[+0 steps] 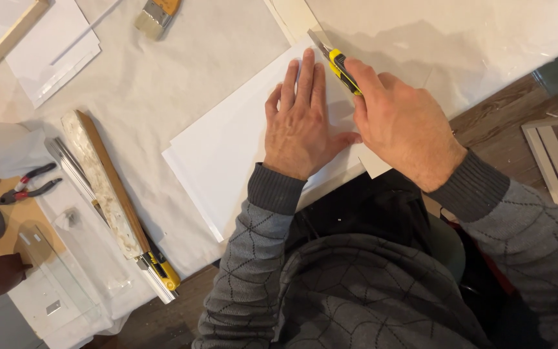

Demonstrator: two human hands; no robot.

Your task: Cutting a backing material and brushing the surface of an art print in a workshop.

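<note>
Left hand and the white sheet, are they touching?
Touching. The head view shows the left hand lying palm-down on the white sheet, fingers spread flat, no gap visible.

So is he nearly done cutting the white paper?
Not nearly, it seems. The right hand holds the yellow knife at the far edge of the white sheets, so the cut looks barely started. The left hand presses the sheets flat. The whole length toward the person looks uncut.

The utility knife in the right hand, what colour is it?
Yellow and black utility knife, head view.
</note>
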